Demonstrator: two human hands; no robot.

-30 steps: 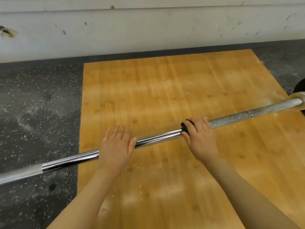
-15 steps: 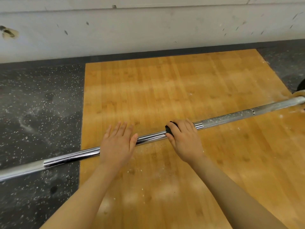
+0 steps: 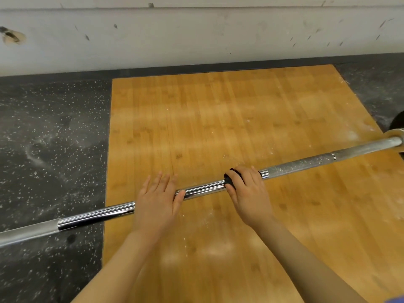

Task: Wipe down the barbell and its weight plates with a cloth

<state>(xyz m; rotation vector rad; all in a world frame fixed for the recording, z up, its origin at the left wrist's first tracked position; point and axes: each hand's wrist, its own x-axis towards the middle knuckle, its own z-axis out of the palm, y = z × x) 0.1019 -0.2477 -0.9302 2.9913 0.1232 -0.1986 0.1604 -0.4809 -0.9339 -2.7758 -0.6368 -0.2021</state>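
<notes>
A chrome barbell (image 3: 203,190) runs from the lower left to the right edge, over the wooden platform (image 3: 218,127). My left hand (image 3: 156,202) lies flat on the shiny middle of the bar, fingers straight, thumb along the bar. Just to its right, my right hand (image 3: 247,191) grips a black cloth (image 3: 229,179) wrapped round the bar; only a bit of cloth shows past the fingers. To the right of that hand the bar's knurled part is flecked with white chalk. A black weight plate (image 3: 397,122) and the bar's collar (image 3: 394,136) show at the right edge.
Dark speckled rubber flooring (image 3: 50,149) lies left of the platform and behind it. A scuffed white wall (image 3: 196,36) runs along the back. White chalk dust is scattered on the wood near the bar.
My right hand with the cloth slid left along the bar from the knurled part onto the smooth chrome, then stayed there. My left hand has stayed in place.
</notes>
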